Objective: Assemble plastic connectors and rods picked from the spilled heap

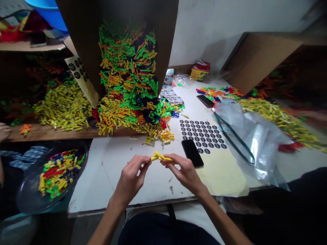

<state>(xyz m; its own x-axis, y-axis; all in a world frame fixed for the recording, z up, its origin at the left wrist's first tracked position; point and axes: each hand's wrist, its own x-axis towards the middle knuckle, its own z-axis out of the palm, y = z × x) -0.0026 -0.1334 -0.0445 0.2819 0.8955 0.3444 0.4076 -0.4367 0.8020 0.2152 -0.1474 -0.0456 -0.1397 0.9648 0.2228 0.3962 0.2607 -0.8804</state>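
Note:
Both my hands meet over the front of the white table [107,170], with small yellow plastic pieces between them. My left hand [133,173] pinches a short yellow tube-like piece [154,158] by its left end. In my right hand [185,172] is a yellow plastic piece [167,159], held between thumb and fingers. The two pieces touch or overlap in the middle; their exact joint is too small to make out. Just beyond my hands lies a loose heap of yellow pieces [166,135]. A black phone [192,153] lies to the right of my right hand.
A big open carton [167,41] spills green, yellow and orange pieces forward. Round black stickers [201,134] on a backing sheet, a green lanyard [235,141] and clear plastic bags [258,146] lie right. A dark basin [28,190] of mixed pieces stands left, near another person's hand [3,132].

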